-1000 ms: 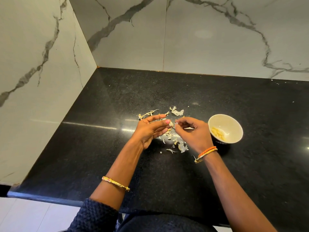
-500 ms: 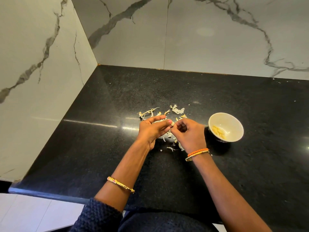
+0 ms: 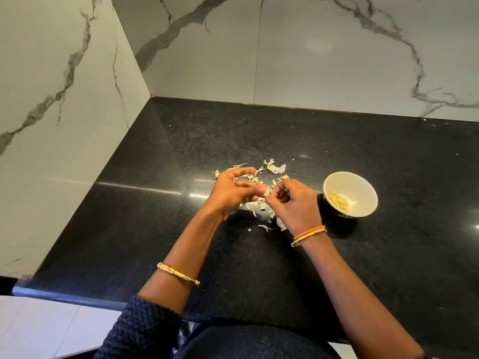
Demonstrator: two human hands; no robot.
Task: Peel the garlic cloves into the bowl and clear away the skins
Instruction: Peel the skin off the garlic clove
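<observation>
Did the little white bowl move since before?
No. The little white bowl sits in the same spot on the black stone counter, just right of the scattered garlic skins; only the camera shifted.

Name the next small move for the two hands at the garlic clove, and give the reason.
Probably the right hand should pull the skin off the pale garlic clove pinched at the left hand, then drop it in the white ceramic bowl: peeled cloves already lie there, and papery skins litter the black stone counter.

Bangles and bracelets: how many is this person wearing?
3: a gold bangle on the left forearm, plus an orange bracelet and a thin gold one together on the right wrist. Sleeves may hide more.
</observation>
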